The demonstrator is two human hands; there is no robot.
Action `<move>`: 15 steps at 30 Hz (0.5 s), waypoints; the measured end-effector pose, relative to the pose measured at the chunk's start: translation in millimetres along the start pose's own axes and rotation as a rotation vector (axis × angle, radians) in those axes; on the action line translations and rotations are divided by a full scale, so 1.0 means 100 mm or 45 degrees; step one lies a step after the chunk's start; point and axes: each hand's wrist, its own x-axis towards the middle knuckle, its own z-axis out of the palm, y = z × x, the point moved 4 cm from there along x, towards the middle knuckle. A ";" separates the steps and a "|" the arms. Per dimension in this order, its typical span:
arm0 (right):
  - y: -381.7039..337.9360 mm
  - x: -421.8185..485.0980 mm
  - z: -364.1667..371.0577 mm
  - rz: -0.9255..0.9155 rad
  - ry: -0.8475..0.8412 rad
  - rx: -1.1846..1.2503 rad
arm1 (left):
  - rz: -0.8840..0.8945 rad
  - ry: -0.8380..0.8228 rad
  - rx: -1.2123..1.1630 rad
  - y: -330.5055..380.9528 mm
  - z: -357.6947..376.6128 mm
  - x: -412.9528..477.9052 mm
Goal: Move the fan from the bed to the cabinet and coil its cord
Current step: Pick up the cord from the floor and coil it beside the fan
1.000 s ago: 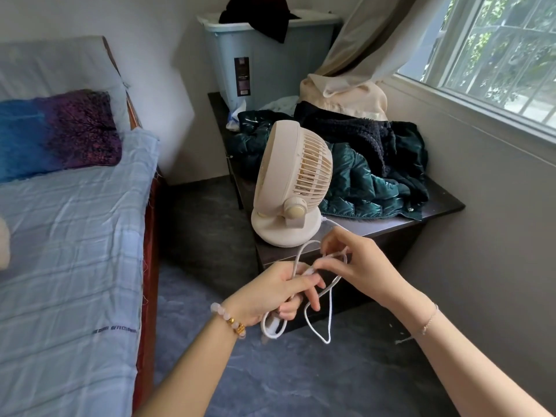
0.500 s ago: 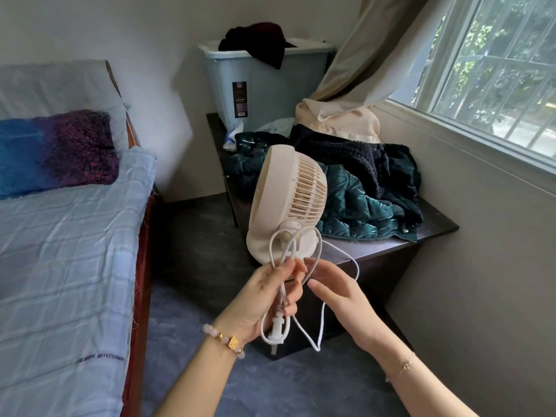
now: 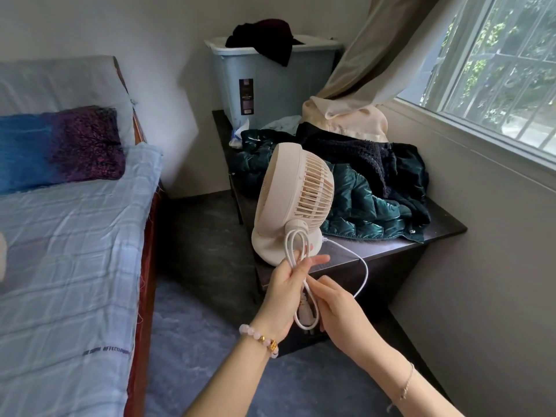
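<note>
A cream desk fan (image 3: 293, 203) stands upright on the near left corner of the dark cabinet (image 3: 391, 251). Its white cord (image 3: 362, 267) leaves the base at the right, arcs down over the cabinet's front edge and ends in a bundle of loops. My left hand (image 3: 285, 291) grips the middle of those loops just in front of the fan's base. My right hand (image 3: 338, 310) pinches the lower end of the loops, where the plug hangs partly hidden between both hands. The bed (image 3: 69, 251) lies at the left.
A heap of clothes with a teal jacket (image 3: 361, 203) fills the cabinet behind the fan. A blue storage bin (image 3: 270, 85) with dark cloth on top stands at the back. A curtain and window run along the right wall. Grey floor lies between bed and cabinet.
Both hands have gathered the cord into longer, tighter loops and raised them close to the fan's base. My right hand has moved onto the loops' lower end.
</note>
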 end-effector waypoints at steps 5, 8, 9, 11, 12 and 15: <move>0.04 -0.04 -0.07 0.110 -0.038 0.400 | -0.016 0.145 -0.198 0.05 -0.11 0.04; 0.09 -0.11 -0.12 0.166 -0.050 0.652 | 0.076 0.193 -0.407 0.19 -0.25 0.10; 0.11 -0.14 -0.12 0.181 -0.076 0.686 | 0.126 0.220 -0.419 0.25 -0.32 0.13; 0.19 -0.23 -0.11 0.226 -0.164 0.682 | 0.194 0.264 -0.460 0.35 -0.45 0.18; 0.25 -0.29 -0.10 0.247 -0.222 0.630 | 0.206 0.279 -0.524 0.39 -0.52 0.19; 0.42 -0.43 -0.10 0.334 -0.376 0.451 | 0.159 0.265 -0.739 0.42 -0.66 0.20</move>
